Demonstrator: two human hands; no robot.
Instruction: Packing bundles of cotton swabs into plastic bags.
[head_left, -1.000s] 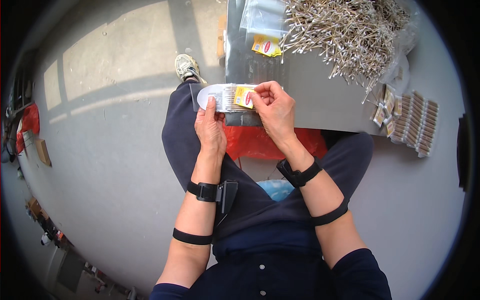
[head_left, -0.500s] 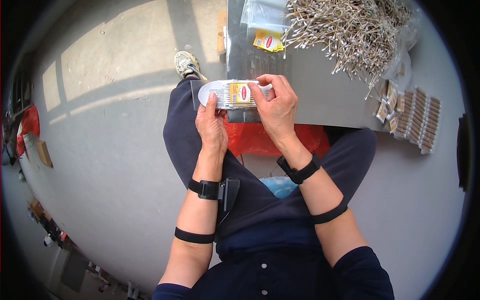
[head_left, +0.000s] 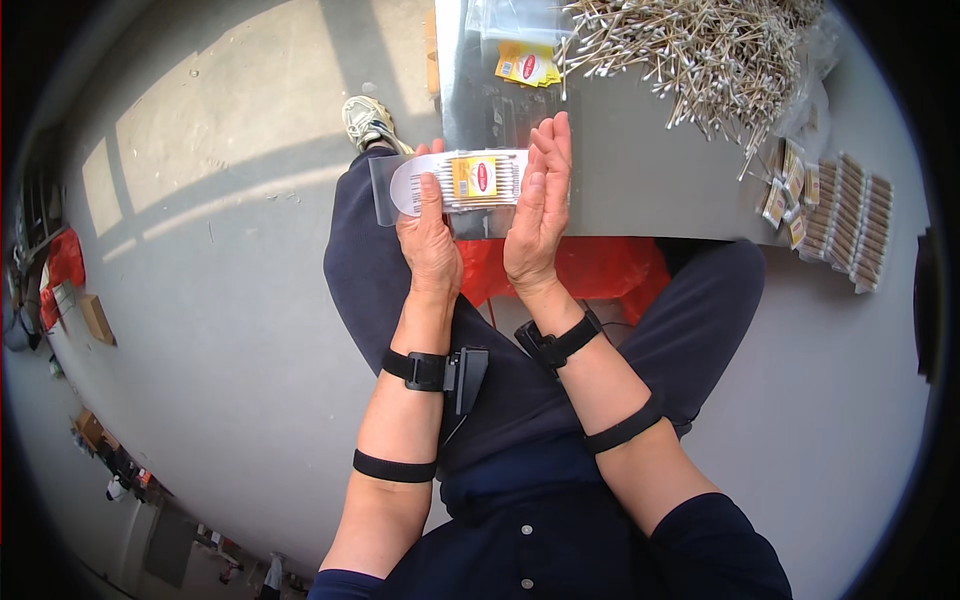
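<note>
A: What has just changed in the grip?
B: The right hand (head_left: 538, 205) has let go its pinch; its fingers are extended and close together, grasping nothing, with the palm at the right end of the swab packet (head_left: 508, 178). The left hand (head_left: 430, 240) keeps pinching the packet, thumb on the face, fingers behind. Consequently, the left hand alone clamps it, and the yellow label (head_left: 475, 178) is clear of fingers
A: State the materials, largest first
B: Smooth grey table (head_left: 640, 180), beyond and right of the grip. Heaped loose swabs (head_left: 700, 60), thin tan sticks with white tips, farther beyond. Stacked packs (head_left: 848, 220), ribbed rows, far right of the grip. Packet: clear film, parallel swabs, rounded white backing at the left thumb. Label: flat, red oval
</note>
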